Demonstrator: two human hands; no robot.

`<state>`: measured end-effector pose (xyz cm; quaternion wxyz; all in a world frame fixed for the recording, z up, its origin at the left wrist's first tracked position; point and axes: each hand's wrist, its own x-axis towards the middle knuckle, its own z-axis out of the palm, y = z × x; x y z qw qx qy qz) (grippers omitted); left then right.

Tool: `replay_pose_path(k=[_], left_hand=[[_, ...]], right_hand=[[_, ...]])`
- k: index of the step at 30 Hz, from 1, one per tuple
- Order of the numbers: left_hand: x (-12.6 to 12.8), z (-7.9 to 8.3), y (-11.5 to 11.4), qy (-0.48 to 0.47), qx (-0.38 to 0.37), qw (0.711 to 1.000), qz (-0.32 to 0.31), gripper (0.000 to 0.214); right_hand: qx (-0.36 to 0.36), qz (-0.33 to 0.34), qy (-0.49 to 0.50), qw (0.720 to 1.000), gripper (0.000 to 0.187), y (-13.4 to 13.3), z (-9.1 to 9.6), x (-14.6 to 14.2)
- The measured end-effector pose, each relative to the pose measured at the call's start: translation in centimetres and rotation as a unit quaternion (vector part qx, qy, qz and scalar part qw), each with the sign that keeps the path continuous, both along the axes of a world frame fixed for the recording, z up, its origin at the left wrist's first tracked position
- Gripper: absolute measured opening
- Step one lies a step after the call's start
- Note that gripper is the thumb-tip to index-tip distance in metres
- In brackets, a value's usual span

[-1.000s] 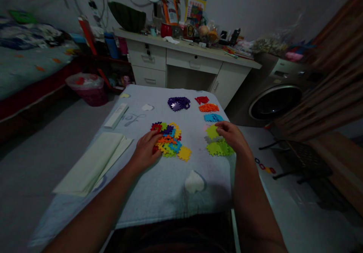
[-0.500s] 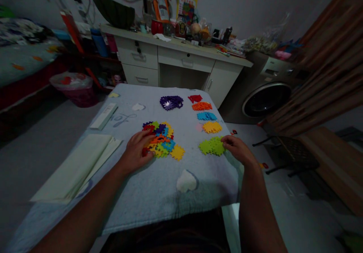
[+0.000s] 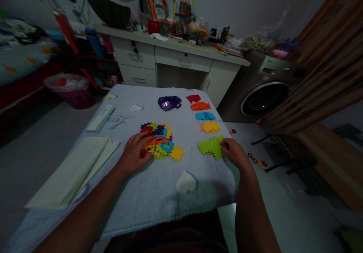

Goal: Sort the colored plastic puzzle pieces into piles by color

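My left hand (image 3: 134,151) rests at the near left edge of a mixed pile of interlocking plastic pieces (image 3: 160,139), fingers apart and touching it. Red, orange, blue, yellow, green and purple pieces overlap there; some lie hidden under my fingers. On the right, my right hand (image 3: 234,153) has its fingers closed at the edge of a lime green interlocking piece (image 3: 217,147). More green pieces lie flat beside it. Beyond are single-colour groups: yellow pieces (image 3: 210,127), blue pieces (image 3: 205,116), orange pieces (image 3: 200,105), red pieces (image 3: 193,98) and purple pieces (image 3: 169,102).
A pale blue cloth (image 3: 136,204) covers the table. Folded pale sheets (image 3: 68,172) and a long white box (image 3: 101,118) lie at its left. Behind stand a white desk (image 3: 138,62) and a washing machine (image 3: 263,83). A stool (image 3: 292,151) is at right.
My right hand has shifted a green piece toward the near side, so the green group's outline differs. My left hand stays on the mixed pile. The view has moved slightly.
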<state>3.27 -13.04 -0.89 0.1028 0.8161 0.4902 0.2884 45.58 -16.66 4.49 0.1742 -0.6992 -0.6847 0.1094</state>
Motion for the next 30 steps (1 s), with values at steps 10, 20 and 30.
replay_pose_path(k=[10, 20, 30], left_hand=[[0.5, 0.2, -0.3, 0.002, 0.012, 1.0, 0.026, 0.049], [0.6, 0.3, -0.3, -0.025, 0.019, 0.998, 0.062, 0.042], [0.3, 0.9, -0.2, -0.127, -0.003, 0.988, 0.091, 0.057]], right_hand=[[0.012, 0.124, 0.062, 0.99, 0.011, 0.7, 2.7, -8.0], [-0.073, 0.269, 0.0, 0.961, 0.046, 1.9, 0.2, -15.8], [-0.08, 0.156, 0.069, 0.982, 0.023, 2.8, 1.4, -14.1]])
